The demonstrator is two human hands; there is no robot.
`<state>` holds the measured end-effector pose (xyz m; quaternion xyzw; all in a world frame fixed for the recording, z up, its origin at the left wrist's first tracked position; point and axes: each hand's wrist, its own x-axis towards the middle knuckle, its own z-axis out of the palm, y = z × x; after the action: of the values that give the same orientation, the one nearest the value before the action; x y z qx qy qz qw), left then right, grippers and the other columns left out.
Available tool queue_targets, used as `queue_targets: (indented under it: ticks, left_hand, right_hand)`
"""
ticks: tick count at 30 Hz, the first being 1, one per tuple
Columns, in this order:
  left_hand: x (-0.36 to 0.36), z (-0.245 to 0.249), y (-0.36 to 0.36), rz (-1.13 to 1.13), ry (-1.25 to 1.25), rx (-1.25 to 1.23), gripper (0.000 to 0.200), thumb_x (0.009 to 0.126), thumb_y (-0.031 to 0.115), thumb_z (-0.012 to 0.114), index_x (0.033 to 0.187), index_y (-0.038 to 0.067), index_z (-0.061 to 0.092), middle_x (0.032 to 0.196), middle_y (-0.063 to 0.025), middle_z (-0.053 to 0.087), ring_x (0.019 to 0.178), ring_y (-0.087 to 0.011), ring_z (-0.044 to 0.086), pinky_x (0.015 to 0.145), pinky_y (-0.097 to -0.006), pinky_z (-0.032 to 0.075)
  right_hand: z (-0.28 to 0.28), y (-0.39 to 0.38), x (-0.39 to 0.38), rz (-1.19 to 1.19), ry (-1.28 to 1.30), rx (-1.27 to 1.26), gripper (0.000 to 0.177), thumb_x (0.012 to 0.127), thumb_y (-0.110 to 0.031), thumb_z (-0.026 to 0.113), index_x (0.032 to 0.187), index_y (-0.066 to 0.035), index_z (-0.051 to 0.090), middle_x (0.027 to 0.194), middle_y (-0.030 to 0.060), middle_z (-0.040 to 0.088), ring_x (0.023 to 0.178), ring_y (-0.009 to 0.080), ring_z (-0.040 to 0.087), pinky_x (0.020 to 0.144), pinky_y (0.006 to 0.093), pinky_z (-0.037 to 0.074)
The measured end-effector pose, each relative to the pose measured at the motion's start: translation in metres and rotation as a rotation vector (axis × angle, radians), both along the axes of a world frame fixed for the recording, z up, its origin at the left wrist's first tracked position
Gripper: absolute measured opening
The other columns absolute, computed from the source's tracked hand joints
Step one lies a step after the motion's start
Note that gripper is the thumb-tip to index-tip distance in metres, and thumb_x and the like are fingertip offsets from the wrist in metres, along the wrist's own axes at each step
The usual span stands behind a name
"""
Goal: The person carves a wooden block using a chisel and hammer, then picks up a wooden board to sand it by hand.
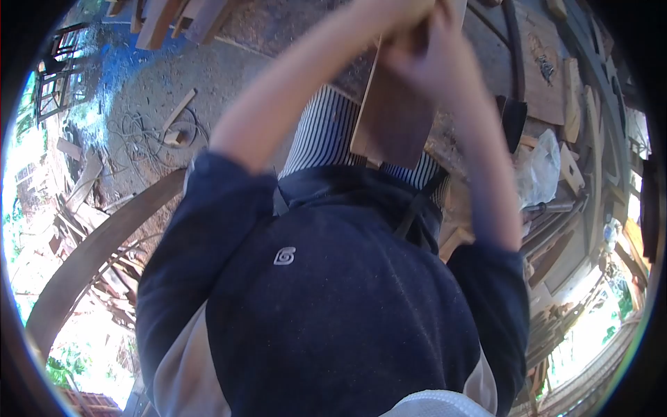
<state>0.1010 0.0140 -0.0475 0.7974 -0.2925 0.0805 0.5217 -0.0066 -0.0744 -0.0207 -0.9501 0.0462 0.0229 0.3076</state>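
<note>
A flat brown wooden board (394,121) slopes down from the top of the view toward my waist, its near end above my striped trousers. My left hand (410,12) is at the top edge of the view, over the far part of the board, partly cut off. Just below it, my right hand (427,61) is at the board too, its fingers curved inward. Both hands are blurred by motion. Something dark shows between them, too smeared to name.
Wooden pieces (160,21) lie at the upper left. Below them are tangled cord (142,135) and a long curved plank (104,243). A clear plastic bag (542,170), boards (538,62) and stacked wood (556,236) are at the right.
</note>
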Motion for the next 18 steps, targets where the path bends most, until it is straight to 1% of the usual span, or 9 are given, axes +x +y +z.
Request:
queue_targets:
  ticks: [1,2,3,5,8,12,14,16,18]
  left_hand:
    - [-0.043,0.003,0.020,0.000,0.019,-0.007,0.027,0.092,0.017,0.049,0.105,-0.003,0.064,0.109,-0.0239,0.064,0.105,-0.0410,0.059,0.092,-0.0440,0.048]
    - [-0.073,-0.011,0.034,-0.034,-0.040,-0.037,0.023,0.086,0.007,0.055,0.108,0.004,0.062,0.108,-0.0149,0.062,0.107,-0.0351,0.055,0.098,-0.0477,0.039]
    - [-0.107,-0.003,0.051,-0.051,0.009,-0.032,0.023,0.086,0.007,0.054,0.107,0.004,0.062,0.109,-0.0150,0.063,0.107,-0.0350,0.055,0.099,-0.0468,0.039]
    - [-0.153,0.010,0.076,-0.126,0.128,0.010,0.024,0.084,0.004,0.055,0.106,0.003,0.060,0.109,-0.0161,0.060,0.110,-0.0353,0.052,0.098,-0.0456,0.039]
    - [-0.150,0.010,0.072,-0.089,0.154,0.023,0.024,0.083,0.003,0.055,0.106,0.002,0.061,0.107,-0.0160,0.059,0.108,-0.0357,0.052,0.097,-0.0456,0.040]
    - [-0.041,-0.004,0.012,-0.038,0.052,-0.080,0.020,0.086,0.010,0.057,0.104,0.004,0.062,0.107,-0.0169,0.061,0.109,-0.0376,0.052,0.097,-0.0468,0.040]
    - [0.054,-0.002,-0.038,-0.061,-0.023,-0.221,0.020,0.086,0.017,0.058,0.095,0.001,0.067,0.092,-0.0201,0.067,0.092,-0.0384,0.063,0.085,-0.0441,0.050]
    - [0.132,0.010,-0.077,-0.085,0.081,-0.067,0.027,0.092,0.015,0.050,0.109,-0.001,0.063,0.116,-0.0227,0.063,0.111,-0.0385,0.057,0.097,-0.0435,0.045]
    - [0.185,0.015,-0.099,-0.229,0.267,0.038,0.034,0.094,0.021,0.049,0.121,0.004,0.060,0.133,-0.0198,0.055,0.126,-0.0344,0.048,0.106,-0.0424,0.038]
  right_hand:
    - [-0.009,0.013,-0.038,0.063,-0.264,-0.001,0.096,0.067,-0.040,0.083,0.142,0.000,0.038,0.153,0.0253,0.028,0.133,0.0414,0.044,0.099,0.0468,0.048]
    - [-0.003,0.026,-0.070,0.094,-0.204,0.071,0.102,0.068,-0.040,0.081,0.146,0.003,0.032,0.155,0.0251,0.023,0.142,0.0461,0.025,0.110,0.0497,0.037]
    - [-0.005,0.040,-0.101,0.125,-0.240,0.097,0.105,0.066,-0.040,0.082,0.146,0.005,0.030,0.155,0.0268,0.022,0.142,0.0514,0.020,0.111,0.0527,0.035]
    - [-0.008,0.057,-0.148,0.148,-0.190,0.090,0.107,0.062,-0.037,0.084,0.146,0.006,0.031,0.153,0.0294,0.023,0.138,0.0580,0.021,0.111,0.0569,0.033]
    - [-0.004,0.050,-0.143,0.147,-0.166,0.080,0.106,0.059,-0.034,0.084,0.145,0.004,0.034,0.153,0.0269,0.025,0.137,0.0568,0.025,0.109,0.0542,0.037]
    - [-0.004,0.002,-0.035,0.102,-0.299,0.085,0.105,0.059,-0.033,0.083,0.146,0.000,0.034,0.155,0.0221,0.025,0.139,0.0471,0.030,0.107,0.0478,0.042]
    - [-0.004,-0.030,0.045,0.017,-0.303,0.061,0.107,0.060,-0.036,0.083,0.147,0.000,0.031,0.156,0.0218,0.024,0.140,0.0412,0.032,0.107,0.0436,0.042]
    - [0.010,-0.063,0.120,-0.009,-0.227,0.105,0.110,0.063,-0.042,0.085,0.147,0.000,0.028,0.153,0.0261,0.028,0.134,0.0416,0.040,0.107,0.0456,0.040]
    - [0.016,-0.078,0.163,-0.031,-0.192,0.131,0.112,0.063,-0.043,0.085,0.148,0.000,0.027,0.155,0.0251,0.024,0.136,0.0397,0.038,0.109,0.0446,0.038]
